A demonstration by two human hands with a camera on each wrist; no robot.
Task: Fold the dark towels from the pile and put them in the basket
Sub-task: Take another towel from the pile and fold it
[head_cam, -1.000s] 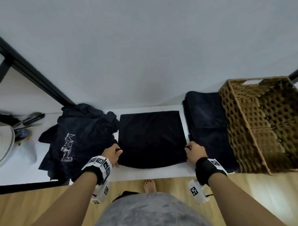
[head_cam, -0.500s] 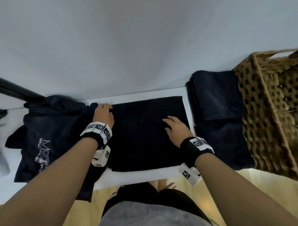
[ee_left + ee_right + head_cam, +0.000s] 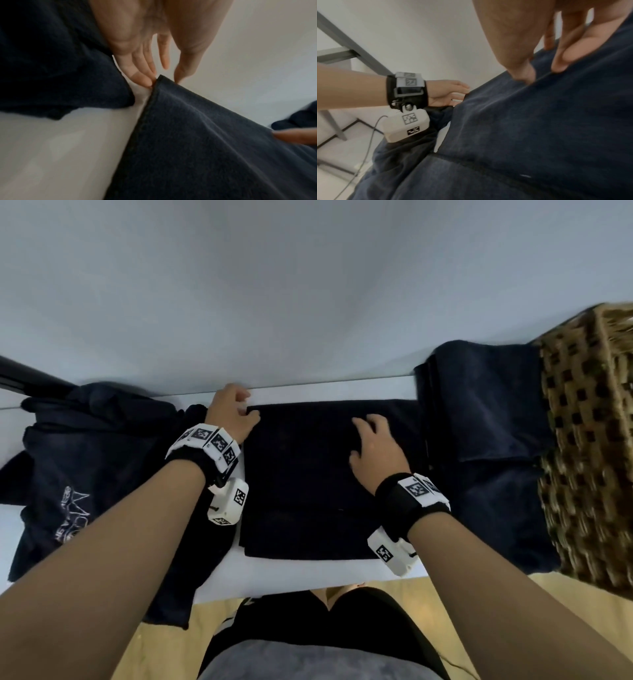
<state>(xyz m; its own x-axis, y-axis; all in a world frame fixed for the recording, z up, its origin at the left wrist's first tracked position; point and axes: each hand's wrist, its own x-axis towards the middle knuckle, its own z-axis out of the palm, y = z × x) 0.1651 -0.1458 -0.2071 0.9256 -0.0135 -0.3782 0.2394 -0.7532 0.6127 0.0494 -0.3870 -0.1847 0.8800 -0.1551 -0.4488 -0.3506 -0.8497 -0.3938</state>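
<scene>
The dark towel [image 3: 308, 474] lies folded flat at the middle of the white table [image 3: 291, 577], its near edge close to the table's front edge. The left hand [image 3: 230, 414] sits at the towel's far left corner; in the left wrist view its fingertips [image 3: 142, 79] touch that corner with straight, relaxed fingers, grasping nothing. The right hand [image 3: 375, 451] rests on top of the towel toward its far right part, fingers spread and lightly bent, pressing the cloth without gripping it.

Just left of the towel is the pile [image 3: 96, 460] of crumpled dark cloth, 1 piece showing a pale printed logo; it touches the towel's left edge and hangs over the table's front. Just right of the towel lies a stack of folded dark towels [image 3: 486, 419], between the towel and the woven basket [image 3: 589, 440], which stands at the table's right end. That stack lies directly in the way between the towel and the basket. A pale wall [image 3: 308, 285] rises behind the table.
</scene>
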